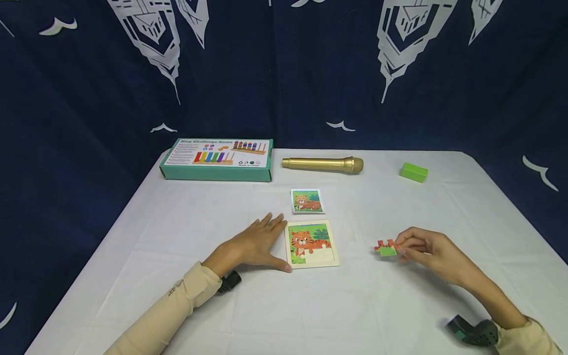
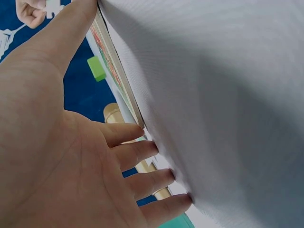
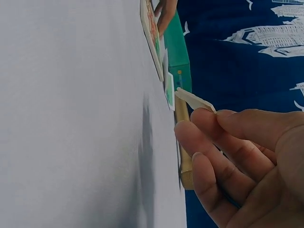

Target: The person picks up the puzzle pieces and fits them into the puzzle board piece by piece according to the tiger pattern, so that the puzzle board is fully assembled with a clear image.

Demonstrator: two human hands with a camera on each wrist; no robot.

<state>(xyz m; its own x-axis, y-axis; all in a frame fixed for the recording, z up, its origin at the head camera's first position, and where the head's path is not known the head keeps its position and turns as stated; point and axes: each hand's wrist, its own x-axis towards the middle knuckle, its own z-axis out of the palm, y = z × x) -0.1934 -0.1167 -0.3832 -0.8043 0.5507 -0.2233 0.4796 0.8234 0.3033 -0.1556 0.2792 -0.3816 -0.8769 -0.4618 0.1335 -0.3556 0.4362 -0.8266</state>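
Observation:
A square tiger puzzle board (image 1: 310,244) lies on the white table, its lower right part showing bare wood. My left hand (image 1: 259,244) rests at the board's left edge, fingers spread and fairly straight, thumb at the lower left corner. To the right of the board, my right hand (image 1: 437,254) pinches a puzzle piece (image 1: 387,248), orange above and green below, between thumb and fingers. In the right wrist view the piece (image 3: 195,100) is seen nearly edge-on, held above the table. Behind the board lies a small tiger picture card (image 1: 307,201).
At the back left sits a green and white game box (image 1: 217,160). Right of it lies a gold microphone (image 1: 323,164), and farther right a green block (image 1: 413,172). A dark blue patterned curtain (image 1: 275,74) hangs behind the table (image 1: 177,236).

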